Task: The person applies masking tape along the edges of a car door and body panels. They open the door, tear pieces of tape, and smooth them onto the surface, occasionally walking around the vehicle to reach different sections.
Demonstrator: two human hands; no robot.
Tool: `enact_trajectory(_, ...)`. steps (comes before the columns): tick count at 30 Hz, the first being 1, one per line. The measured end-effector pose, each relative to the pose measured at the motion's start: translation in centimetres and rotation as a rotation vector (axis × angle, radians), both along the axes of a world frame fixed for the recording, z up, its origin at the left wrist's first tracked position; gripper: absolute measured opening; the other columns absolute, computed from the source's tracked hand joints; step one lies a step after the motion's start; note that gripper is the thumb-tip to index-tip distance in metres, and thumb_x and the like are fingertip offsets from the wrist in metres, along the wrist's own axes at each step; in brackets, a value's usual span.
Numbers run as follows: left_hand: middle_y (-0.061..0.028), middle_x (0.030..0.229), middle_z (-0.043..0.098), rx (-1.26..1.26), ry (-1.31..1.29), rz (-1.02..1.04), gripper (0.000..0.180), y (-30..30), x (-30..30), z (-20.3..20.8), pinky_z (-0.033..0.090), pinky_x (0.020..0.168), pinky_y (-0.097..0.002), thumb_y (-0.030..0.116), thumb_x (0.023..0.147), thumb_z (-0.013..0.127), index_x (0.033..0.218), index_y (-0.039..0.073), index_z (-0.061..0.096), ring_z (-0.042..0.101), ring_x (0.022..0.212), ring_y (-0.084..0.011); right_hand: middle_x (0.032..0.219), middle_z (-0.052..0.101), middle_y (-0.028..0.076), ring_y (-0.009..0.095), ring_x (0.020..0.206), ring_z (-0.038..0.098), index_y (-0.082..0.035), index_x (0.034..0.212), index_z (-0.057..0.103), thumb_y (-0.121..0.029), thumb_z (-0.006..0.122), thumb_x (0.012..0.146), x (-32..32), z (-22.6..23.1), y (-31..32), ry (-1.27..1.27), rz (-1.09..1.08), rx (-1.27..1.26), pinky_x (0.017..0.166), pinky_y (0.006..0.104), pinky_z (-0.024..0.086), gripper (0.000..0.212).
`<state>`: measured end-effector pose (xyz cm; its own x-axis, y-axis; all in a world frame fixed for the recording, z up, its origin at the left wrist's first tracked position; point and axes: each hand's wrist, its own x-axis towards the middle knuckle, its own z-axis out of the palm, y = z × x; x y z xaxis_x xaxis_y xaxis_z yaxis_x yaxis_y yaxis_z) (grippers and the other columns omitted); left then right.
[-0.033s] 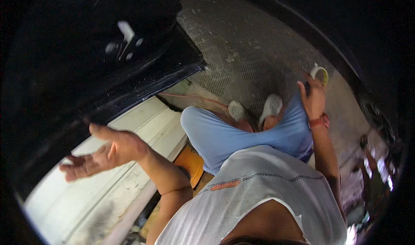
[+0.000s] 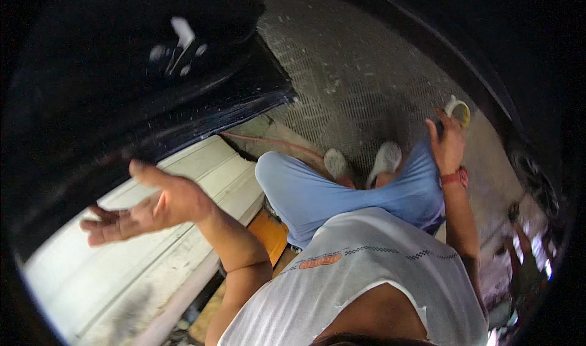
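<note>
My left hand (image 2: 162, 202) is raised on the left, palm turned up and thumb apart from the loosely bent fingers. It holds nothing and is in front of a white ribbed panel (image 2: 201, 169) and a glossy black panel (image 2: 207, 111). On the right, my right hand (image 2: 450, 141) hangs beside my knee, a red band at its wrist. Its fingers hold a pale, yellowish ring that looks like a roll of tape (image 2: 450, 106). Part of the ring is hidden behind the fingers, so the exact grip does not show.
Black bodywork with a silver latch-like part (image 2: 183, 32) fills the upper left. A grey textured floor (image 2: 329, 83) lies ahead of my feet, crossed by a reddish hose (image 2: 274, 140). An orange piece (image 2: 268, 227) sits by the white panel. A dark glossy surface (image 2: 519, 120) curves along the right.
My left hand is slightly higher and farther left in the picture. My right hand and the roll of tape appear a little lower and farther right, as the view shifts slightly.
</note>
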<state>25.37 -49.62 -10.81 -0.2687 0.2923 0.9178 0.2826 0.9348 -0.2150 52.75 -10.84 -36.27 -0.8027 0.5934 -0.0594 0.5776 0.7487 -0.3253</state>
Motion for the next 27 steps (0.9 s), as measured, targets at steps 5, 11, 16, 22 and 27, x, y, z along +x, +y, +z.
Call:
enact_trajectory(5,-0.0298,0.173,0.008,0.184,-0.036,-0.15,0.118,1.1,1.4,-4.7,0.028,0.127,-0.0565,0.013,0.088,0.084,0.168,-0.003,-0.001,0.034,0.153,-0.043,0.13,0.071,0.022,0.043,0.123,0.065,-0.007,0.136,0.071,-0.034,0.071,0.102,-1.2,-4.5,0.7,0.14,-0.042,0.141,0.107,0.0497,0.049,0.044)
enact_trajectory(11,-0.0328,0.17,0.024,0.251,-0.169,-0.083,0.118,1.4,1.6,-12.8,0.021,0.125,-0.0673,0.042,0.09,0.082,0.169,-0.005,0.007,0.035,0.154,-0.047,0.123,0.071,0.027,0.045,0.113,0.069,-0.005,0.132,0.072,-0.033,0.072,0.099,-6.2,-6.3,-0.5,0.305,0.024,-0.015,0.097,0.0499,0.054,0.043)
enact_trajectory(16,-0.0322,0.17,0.024,0.311,-0.43,-0.072,0.119,0.3,3.4,-22.4,0.016,0.125,-0.0693,0.045,0.088,0.081,0.169,-0.002,0.008,0.03,0.157,-0.046,0.122,0.072,0.024,0.043,0.111,0.069,-0.004,0.13,0.072,-0.031,0.074,0.098,-6.4,-7.3,-0.4,0.309,0.034,-0.041,0.095,0.0502,0.054,0.042)
enact_trajectory(22,-0.0314,0.17,0.02,0.316,-0.389,-0.159,0.124,-0.7,3.9,-20.2,0.011,0.125,-0.0711,0.045,0.084,0.084,0.17,0.0,0.007,0.024,0.159,-0.0467,0.125,0.072,0.023,0.041,0.112,0.07,-0.003,0.13,0.072,-0.027,0.075,0.097,-6.4,-6.3,0.5,0.284,0.082,-0.183,0.096,0.049,0.055,0.041)
enact_trajectory(27,-0.0318,0.17,0.019,0.253,-0.13,-0.255,0.133,-0.6,2.2,-10.0,0.01,0.127,-0.0683,0.043,0.079,0.086,0.17,0.0,-0.001,0.026,0.158,-0.0459,0.123,0.072,0.022,0.039,0.108,0.072,-0.005,0.132,0.071,-0.024,0.076,0.095,-9.7,-7.2,2.2,0.49,0.157,-0.153,0.094,0.048,0.056,0.041)
